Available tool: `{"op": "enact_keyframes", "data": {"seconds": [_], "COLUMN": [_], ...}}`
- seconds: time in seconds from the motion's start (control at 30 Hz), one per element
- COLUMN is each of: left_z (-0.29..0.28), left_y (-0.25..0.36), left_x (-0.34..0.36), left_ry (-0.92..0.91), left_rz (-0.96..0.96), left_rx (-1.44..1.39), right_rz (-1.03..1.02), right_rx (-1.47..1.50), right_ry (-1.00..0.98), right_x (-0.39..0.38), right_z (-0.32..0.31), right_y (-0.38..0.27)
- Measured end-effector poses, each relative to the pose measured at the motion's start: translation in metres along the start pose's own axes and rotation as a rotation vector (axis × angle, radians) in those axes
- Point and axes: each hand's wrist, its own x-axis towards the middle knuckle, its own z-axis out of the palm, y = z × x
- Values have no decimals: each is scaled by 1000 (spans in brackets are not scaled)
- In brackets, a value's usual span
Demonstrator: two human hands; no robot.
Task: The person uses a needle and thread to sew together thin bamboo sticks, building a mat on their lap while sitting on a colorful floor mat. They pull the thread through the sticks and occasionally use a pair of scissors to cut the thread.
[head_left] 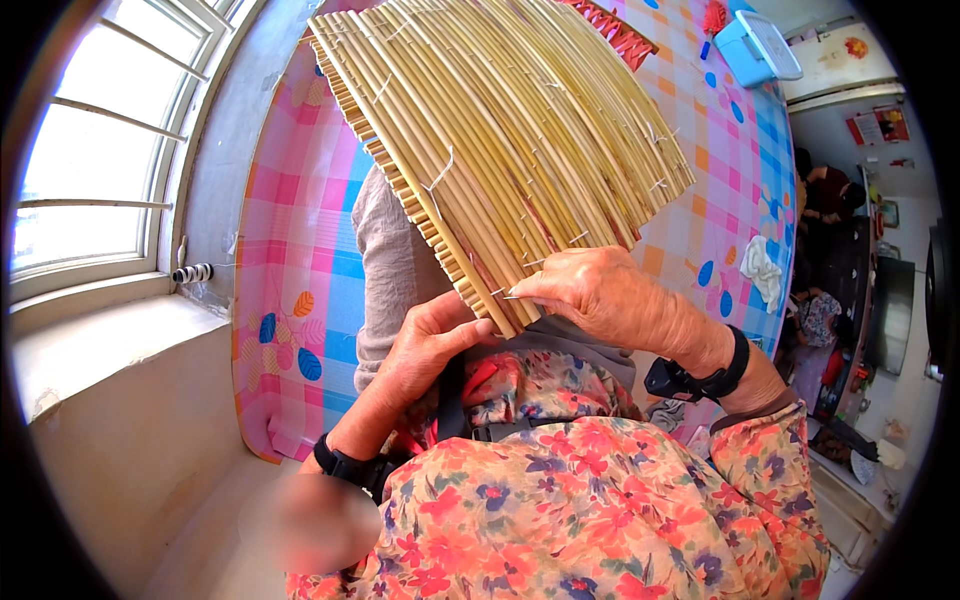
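A mat of straw-coloured plant stalks, laid side by side and stitched with white thread, rests tilted across my lap. Cut ends of a second, crosswise layer show along its left edge. My left hand grips the mat's near corner, thumb on top and the other fingers partly hidden beneath. Close to that corner, my right hand has thumb and forefinger pinched together over the stalks. A short white thread shows at those fingertips; whether a needle is there too is too small to tell. Another loose thread end stands up near the left edge.
A checked pink and blue sheet spreads under me. A barred window and sill are at left. A blue lidded bin, a red lattice piece and a white cloth lie beyond. Other people are at far right.
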Motion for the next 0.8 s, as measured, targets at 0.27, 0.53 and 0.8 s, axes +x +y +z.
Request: {"op": "enact_keyframes", "data": {"seconds": [0.27, 0.53, 0.8], "left_z": [-2, -9, -9], "left_y": [-2, -6, -6], "left_x": [0, -1, -2], "left_ry": [15, -10, -15], "left_rz": [-2, 7, 26], "left_rx": [16, 69, 29], "right_rz": [25, 15, 2], "right_rx": [-56, -119, 5], "right_ry": [-66, -112, -48], "right_x": [2, 7, 4], "right_z": [-2, -8, -3], "right_y": [-2, -7, 0]}}
